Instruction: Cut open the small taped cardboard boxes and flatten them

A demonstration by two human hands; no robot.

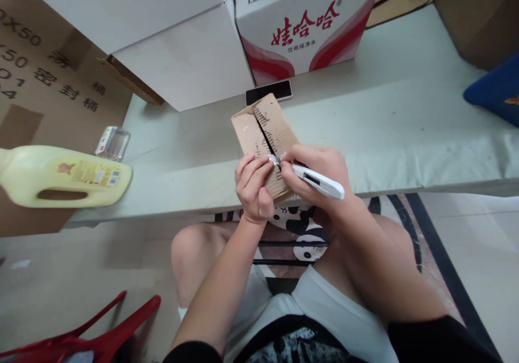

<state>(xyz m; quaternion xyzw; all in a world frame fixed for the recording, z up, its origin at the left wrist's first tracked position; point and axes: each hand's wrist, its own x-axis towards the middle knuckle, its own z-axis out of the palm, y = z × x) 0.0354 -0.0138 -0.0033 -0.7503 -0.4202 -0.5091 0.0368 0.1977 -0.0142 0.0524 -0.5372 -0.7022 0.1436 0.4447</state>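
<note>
A small brown cardboard box (263, 125) lies at the front edge of the cloth-covered table, with dark print on top and a dark slit between its flaps. My left hand (254, 187) is closed with curled fingers on the near left part of the box, its fingertips by a bit of clear tape (274, 159) at the slit. In my right hand (316, 171) is a white utility knife (320, 180), its front end pointing at the slit beside my left fingertips. My fingers hide the blade.
A phone (270, 92) lies just behind the box, before a white-and-red carton (304, 33). To the left are a pale yellow jug (101, 176), a small clear container (113, 143) and a large brown carton (60, 81). A blue object (497, 92) stands at right.
</note>
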